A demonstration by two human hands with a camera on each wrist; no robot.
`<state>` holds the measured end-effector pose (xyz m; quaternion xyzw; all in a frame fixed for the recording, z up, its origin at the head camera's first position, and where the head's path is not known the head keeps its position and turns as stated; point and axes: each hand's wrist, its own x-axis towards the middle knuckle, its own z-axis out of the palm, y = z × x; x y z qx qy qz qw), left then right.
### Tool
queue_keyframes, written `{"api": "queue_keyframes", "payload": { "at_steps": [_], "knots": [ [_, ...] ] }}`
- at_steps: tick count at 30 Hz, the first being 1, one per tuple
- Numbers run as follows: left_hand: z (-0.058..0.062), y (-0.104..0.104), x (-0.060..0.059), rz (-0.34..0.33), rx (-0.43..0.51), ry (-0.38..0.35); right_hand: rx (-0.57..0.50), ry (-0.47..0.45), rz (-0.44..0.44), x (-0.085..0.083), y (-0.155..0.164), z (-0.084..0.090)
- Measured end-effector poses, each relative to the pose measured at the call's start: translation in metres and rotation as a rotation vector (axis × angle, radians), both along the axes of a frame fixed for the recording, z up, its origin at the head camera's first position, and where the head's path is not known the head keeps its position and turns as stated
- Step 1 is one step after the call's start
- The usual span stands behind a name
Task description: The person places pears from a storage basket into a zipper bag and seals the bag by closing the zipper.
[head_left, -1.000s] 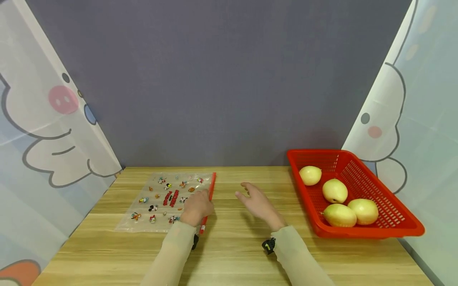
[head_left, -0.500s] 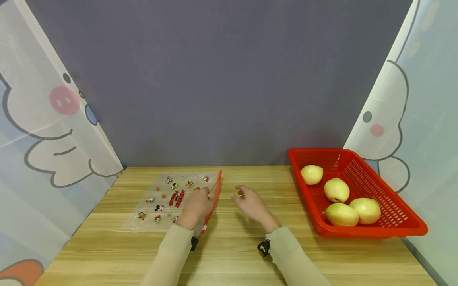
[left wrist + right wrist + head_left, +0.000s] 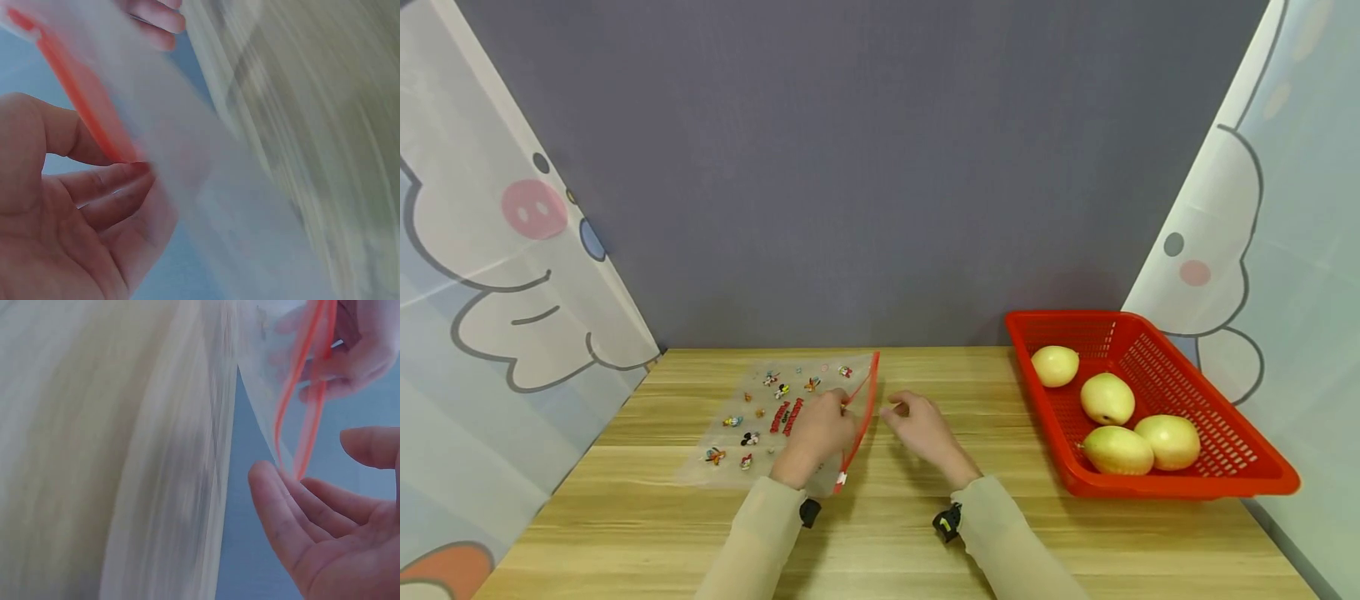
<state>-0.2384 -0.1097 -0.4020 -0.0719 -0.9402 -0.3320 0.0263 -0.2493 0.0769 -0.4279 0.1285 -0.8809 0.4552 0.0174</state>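
A clear zip bag (image 3: 737,475) with small cartoon prints and a red zip edge (image 3: 871,398) lies left of centre, its zip side lifted off the table. My left hand (image 3: 826,429) pinches that edge; in the left wrist view, thumb and fingers close on the red strip (image 3: 81,106). Two red strips (image 3: 317,394) stand apart in the right wrist view, so the mouth is parted. A white slider (image 3: 841,478) sits at the zip's near end. My right hand (image 3: 925,429), fingers loosely bent and holding nothing, hovers just right of the zip edge.
On the right of the wooden table (image 3: 880,550) stands a red plastic basket (image 3: 1037,425) with several pale yellow-green fruits (image 3: 1107,398) in it. A grey panel (image 3: 880,183) rises behind the table, and printed curtains (image 3: 1300,250) hang at both sides.
My left hand has drawn the bag to the right and raised its zip edge, and the mouth has parted. My right hand has come slightly left, closer to the edge.
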Motion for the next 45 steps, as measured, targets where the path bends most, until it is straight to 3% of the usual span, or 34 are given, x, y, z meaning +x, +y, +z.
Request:
{"api": "queue_keyframes", "payload": {
  "at_steps": [6,19,30,37,45],
  "knots": [
    [0.004,0.006,0.005,-0.040,0.002,0.049,-0.063,-0.037,-0.001,0.000,-0.002,-0.001],
    [0.009,0.017,0.013,-0.070,0.037,0.068,-0.270,-0.134,-0.019,-0.001,-0.009,-0.003],
    [0.016,0.030,0.019,-0.060,0.028,0.142,-0.181,-0.096,-0.145,-0.002,-0.007,0.005],
    [0.020,0.039,0.019,-0.055,-0.027,0.277,-0.178,-0.093,-0.177,-0.001,-0.006,0.009],
    [0.028,0.044,0.024,-0.033,-0.072,0.372,-0.197,-0.084,-0.197,0.001,-0.007,0.014]
  ]
}}
